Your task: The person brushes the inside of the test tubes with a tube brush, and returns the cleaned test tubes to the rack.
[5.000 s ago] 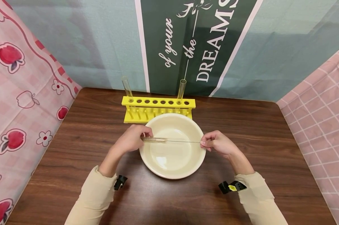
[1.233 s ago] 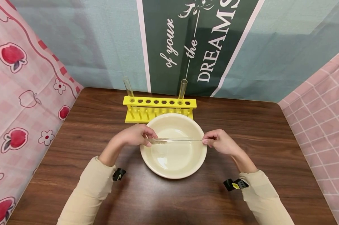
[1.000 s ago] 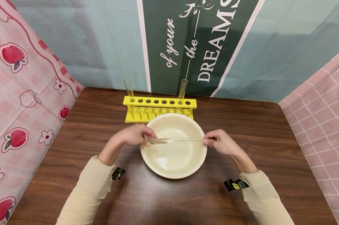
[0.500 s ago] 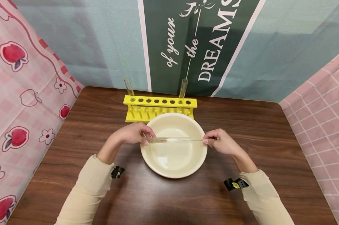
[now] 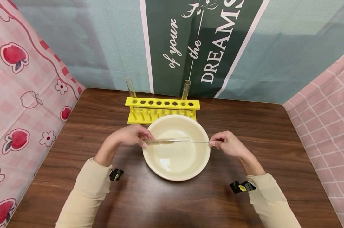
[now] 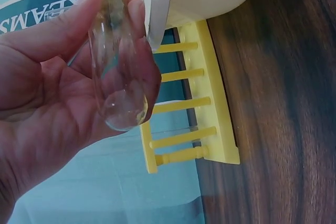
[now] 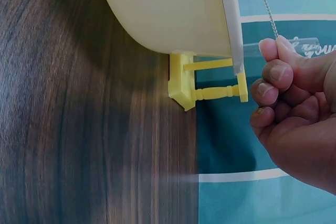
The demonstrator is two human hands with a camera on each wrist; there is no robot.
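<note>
Left hand [image 5: 131, 135] and right hand [image 5: 227, 144] have drawn slightly apart. Behind the basin [image 5: 177, 174] hangs one cloth [image 5: 172, 80] reading "of your", "the", "DREAMS", and between them stands one rack [image 5: 162, 106] with two tubes [image 5: 186, 90]. Over the basin, left fingers grasp one test tube [image 6: 116, 69], its rounded end clear only in the left wrist view; right fingers pinch one brush [image 5: 198, 142] by its wire [image 7: 268, 9].

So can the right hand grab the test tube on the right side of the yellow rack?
Probably not right now: the right hand pinches the brush's wire handle. If it let go, likely yes: that test tube sticks up above the yellow rack, uncovered.
</note>
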